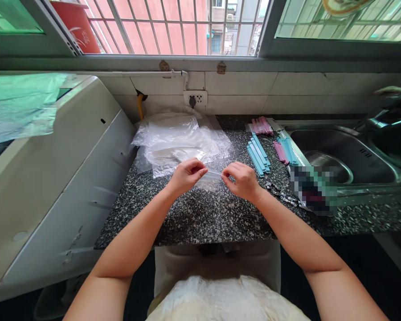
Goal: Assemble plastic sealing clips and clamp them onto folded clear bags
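1. Carrying everything: worktop (200, 218).
2. Bag pile (173, 133) at its back; blue strips (258, 156) to the right.
3. Clear bag (210, 180) stretched between both hands, just above worktop, in front of pile. I'd keep its edge straight and lightly taut, pulling evenly so thin film doesn't tear.
4. Grip: left hand (189, 174) and right hand (241, 180) both pinched closed, one on each end of that edge.

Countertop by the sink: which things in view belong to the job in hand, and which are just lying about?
In the job:
- clear plastic bag, held between left hand and right hand
- probably the pile of clear plastic beyond it
- perhaps the blue strips and pink strips

Apparently just about:
- green plastic sheet
- black plug
- red bucket
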`<move>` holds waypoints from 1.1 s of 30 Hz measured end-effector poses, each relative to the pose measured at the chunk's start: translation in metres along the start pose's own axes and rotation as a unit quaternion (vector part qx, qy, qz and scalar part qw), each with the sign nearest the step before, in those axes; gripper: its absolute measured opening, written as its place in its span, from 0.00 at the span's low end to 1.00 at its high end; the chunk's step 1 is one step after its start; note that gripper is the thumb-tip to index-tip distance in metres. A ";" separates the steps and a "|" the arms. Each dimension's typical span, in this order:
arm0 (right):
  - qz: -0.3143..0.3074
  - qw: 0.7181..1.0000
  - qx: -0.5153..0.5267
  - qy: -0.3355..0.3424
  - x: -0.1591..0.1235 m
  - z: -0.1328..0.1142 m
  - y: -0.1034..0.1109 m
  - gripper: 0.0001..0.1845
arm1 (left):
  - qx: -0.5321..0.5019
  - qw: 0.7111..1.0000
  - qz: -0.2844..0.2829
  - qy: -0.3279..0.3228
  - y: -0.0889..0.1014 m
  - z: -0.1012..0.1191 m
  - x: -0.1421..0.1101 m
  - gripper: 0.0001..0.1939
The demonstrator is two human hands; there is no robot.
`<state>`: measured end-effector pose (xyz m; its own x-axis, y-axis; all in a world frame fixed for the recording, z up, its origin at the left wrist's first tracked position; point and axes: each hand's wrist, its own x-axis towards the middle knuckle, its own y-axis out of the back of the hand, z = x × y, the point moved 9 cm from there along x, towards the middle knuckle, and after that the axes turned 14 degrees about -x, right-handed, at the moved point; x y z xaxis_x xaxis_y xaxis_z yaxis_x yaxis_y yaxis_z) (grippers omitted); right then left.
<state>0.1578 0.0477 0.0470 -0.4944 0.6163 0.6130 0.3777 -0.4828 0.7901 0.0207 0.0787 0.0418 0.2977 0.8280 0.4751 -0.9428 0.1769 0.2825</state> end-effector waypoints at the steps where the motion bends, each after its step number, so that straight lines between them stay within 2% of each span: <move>1: -0.001 1.000 0.001 -0.001 0.000 0.000 0.000 0.09 | 0.001 1.000 -0.003 -0.003 -0.001 0.000 0.000 0.08; 7: -0.006 1.000 0.004 0.006 0.000 -0.001 -0.001 0.10 | 0.000 1.000 -0.009 -0.008 -0.004 -0.001 -0.001 0.08; 17: 0.024 0.999 0.025 0.017 0.000 -0.006 0.005 0.07 | 0.003 1.000 -0.021 -0.012 -0.012 0.003 -0.003 0.07; 26: -0.008 0.999 0.049 0.006 0.000 -0.005 -0.002 0.09 | -0.008 1.000 -0.023 -0.015 -0.018 0.000 -0.004 0.06; 33: -0.005 0.997 0.071 -0.010 0.000 -0.006 -0.003 0.07 | -0.006 0.999 -0.026 -0.021 -0.021 0.003 -0.006 0.06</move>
<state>0.1519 0.0459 0.0444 -0.4832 0.6332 0.6046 0.4814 -0.3847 0.7876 0.0398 0.0687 0.0355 0.3520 0.7942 0.4953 -0.9277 0.2258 0.2973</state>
